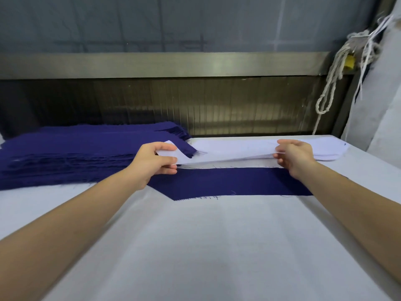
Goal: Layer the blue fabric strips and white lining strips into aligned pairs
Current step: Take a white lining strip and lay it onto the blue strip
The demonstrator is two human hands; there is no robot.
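One blue fabric strip [227, 183] lies flat on the white table [195, 246], stretching left to right in front of me. Just above it I hold a white lining strip [225, 156] stretched between both hands. My left hand [155, 161] pinches its left end between thumb and fingers. My right hand [296, 156] pinches its right end, over the stack of white lining strips [325, 148] at the back right. A thick stack of blue strips [71, 153] lies at the back left.
Behind the table runs a metal rail [162, 65] with a dark slatted panel below it. A knotted white rope [332, 83] hangs at the right, beside a pale fabric-covered upright [382, 101].
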